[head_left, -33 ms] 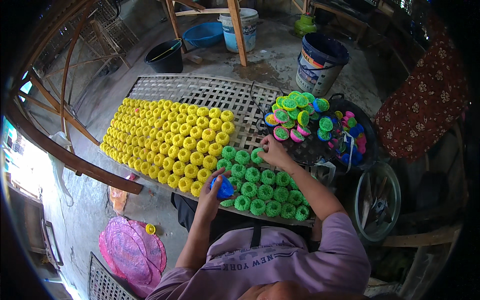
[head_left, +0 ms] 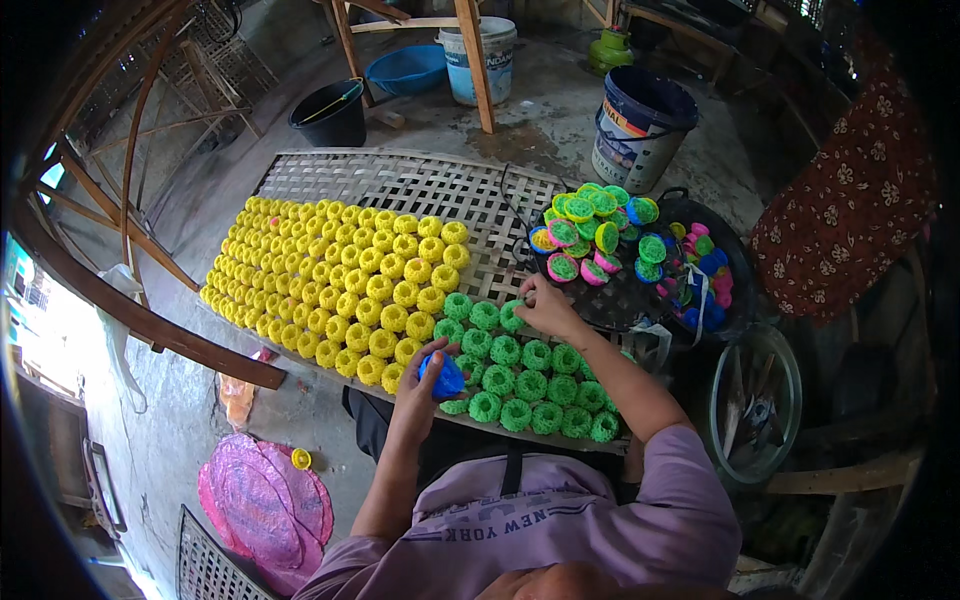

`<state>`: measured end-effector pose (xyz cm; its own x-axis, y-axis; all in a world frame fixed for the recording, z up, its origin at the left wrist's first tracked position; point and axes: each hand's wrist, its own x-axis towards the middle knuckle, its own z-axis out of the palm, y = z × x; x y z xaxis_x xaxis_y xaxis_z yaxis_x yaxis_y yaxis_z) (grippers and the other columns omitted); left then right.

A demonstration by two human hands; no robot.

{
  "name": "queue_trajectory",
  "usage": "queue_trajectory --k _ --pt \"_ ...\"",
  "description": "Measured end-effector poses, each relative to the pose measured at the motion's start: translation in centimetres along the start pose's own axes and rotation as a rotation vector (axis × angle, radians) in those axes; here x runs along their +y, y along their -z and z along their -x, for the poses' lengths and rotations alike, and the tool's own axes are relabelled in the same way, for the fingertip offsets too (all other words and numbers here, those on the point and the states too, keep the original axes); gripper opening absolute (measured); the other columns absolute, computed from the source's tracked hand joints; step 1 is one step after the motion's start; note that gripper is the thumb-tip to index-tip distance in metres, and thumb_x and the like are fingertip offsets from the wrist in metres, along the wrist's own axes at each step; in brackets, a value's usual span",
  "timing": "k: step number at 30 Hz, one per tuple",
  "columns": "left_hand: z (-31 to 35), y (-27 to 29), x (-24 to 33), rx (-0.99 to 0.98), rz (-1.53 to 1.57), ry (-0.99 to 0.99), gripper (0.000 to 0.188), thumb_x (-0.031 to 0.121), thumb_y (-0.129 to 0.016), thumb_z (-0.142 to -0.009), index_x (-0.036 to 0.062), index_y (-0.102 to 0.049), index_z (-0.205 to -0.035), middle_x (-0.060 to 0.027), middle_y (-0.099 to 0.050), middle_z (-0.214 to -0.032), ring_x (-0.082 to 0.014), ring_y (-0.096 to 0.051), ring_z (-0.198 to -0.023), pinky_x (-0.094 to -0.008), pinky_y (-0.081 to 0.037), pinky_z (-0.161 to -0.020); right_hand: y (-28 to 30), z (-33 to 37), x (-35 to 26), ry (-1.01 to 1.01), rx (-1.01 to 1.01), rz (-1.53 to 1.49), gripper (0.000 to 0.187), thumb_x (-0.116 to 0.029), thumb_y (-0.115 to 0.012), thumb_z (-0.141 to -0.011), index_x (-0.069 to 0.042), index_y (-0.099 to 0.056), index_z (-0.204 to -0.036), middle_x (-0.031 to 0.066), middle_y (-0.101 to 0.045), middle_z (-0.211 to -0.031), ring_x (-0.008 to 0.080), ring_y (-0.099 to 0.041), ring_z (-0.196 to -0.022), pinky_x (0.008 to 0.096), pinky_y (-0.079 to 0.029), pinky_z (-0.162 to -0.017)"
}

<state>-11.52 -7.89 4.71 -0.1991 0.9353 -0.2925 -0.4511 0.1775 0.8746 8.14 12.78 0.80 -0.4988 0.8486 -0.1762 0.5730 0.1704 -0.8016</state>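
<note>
My left hand [head_left: 418, 388] is closed around a small blue plastic cup [head_left: 447, 377], above the near edge of the woven bamboo tray [head_left: 400, 178]. Farther forward, my right hand [head_left: 546, 308] pinches the right edge of a green ring-shaped cake [head_left: 511, 317] at the far end of the green group. Rows of similar green ring-shaped cakes [head_left: 530, 383] lie between my hands and toward me. On the left, many yellow ring-shaped cakes [head_left: 340, 285] stand in close rows. My right fingers partly hide the cake they touch.
Right of the tray, colourful cups with green filling [head_left: 585, 215] are piled beside a black basin [head_left: 735, 240] of bright cups. A paint bucket [head_left: 640, 130] stands behind them, a clear round container [head_left: 755, 400] nearer. Wooden posts [head_left: 472, 65] rise beyond; a pink sheet [head_left: 265, 500] lies at lower left.
The green cake at my right fingertips has shifted slightly left and toward me. My left hand still holds the blue cup in nearly the same place.
</note>
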Motion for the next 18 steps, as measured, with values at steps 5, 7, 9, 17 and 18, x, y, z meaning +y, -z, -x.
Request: queue_trajectory --k 5,7,9,17,18 --pt "-1.1 0.9 1.3 0.097 -0.135 -0.096 0.042 0.036 -0.055 -0.100 0.0032 -0.051 -0.126 -0.0095 -0.061 -0.119 -0.0210 -0.069 -0.086 -0.0288 -0.057 -0.066 -1.0 0.0 0.9 0.103 -0.069 0.063 0.019 -0.017 -0.065 -0.084 0.000 -0.062 -0.092 0.0182 -0.060 -0.103 0.0305 -0.060 -0.091 0.0434 -0.049 -0.079" --pt "-1.4 1.0 1.7 0.132 -0.154 -0.119 0.041 0.036 -0.052 -0.101 0.0043 -0.051 -0.127 -0.0100 -0.062 -0.120 -0.0212 -0.069 -0.087 -0.0291 -0.056 -0.064 -1.1 0.5 0.9 0.230 -0.034 0.248 0.016 -0.015 -0.061 -0.086 0.000 -0.066 -0.082 0.0185 -0.060 -0.107 0.0330 -0.058 -0.093 0.0454 -0.047 -0.084" --pt "-1.6 0.9 1.8 0.124 -0.185 -0.166 0.042 0.040 -0.050 -0.101 0.0051 -0.051 -0.125 -0.0115 -0.062 -0.121 -0.0228 -0.070 -0.087 -0.0301 -0.055 -0.061 -0.6 0.9 0.9 0.228 0.046 0.565 0.019 -0.018 -0.061 -0.088 -0.001 -0.068 -0.086 0.0182 -0.058 -0.108 0.0345 -0.057 -0.095 0.0465 -0.045 -0.085" --pt "-1.0 0.4 -0.3 0.103 0.092 -0.077 0.056 0.053 -0.045 -0.100 0.0028 -0.049 -0.126 -0.0139 -0.062 -0.122 -0.0281 -0.069 -0.090 -0.0374 -0.058 -0.071 4.9 -1.8 2.4 0.299 0.464 1.006 0.020 -0.009 -0.071 -0.076 -0.005 -0.063 -0.094 0.0126 -0.054 -0.106 0.0335 -0.053 -0.098 0.0472 -0.041 -0.083" --pt "-1.4 0.4 -0.7 0.131 0.126 -0.039 0.057 0.054 -0.044 -0.100 0.0028 -0.049 -0.126 -0.0139 -0.062 -0.123 -0.0285 -0.069 -0.092 -0.0377 -0.058 -0.074 4.9 -1.7 2.1 0.357 0.480 0.882 0.019 -0.010 -0.072 -0.076 -0.005 -0.062 -0.092 0.0120 -0.054 -0.106 0.0332 -0.053 -0.099 0.0471 -0.041 -0.084"
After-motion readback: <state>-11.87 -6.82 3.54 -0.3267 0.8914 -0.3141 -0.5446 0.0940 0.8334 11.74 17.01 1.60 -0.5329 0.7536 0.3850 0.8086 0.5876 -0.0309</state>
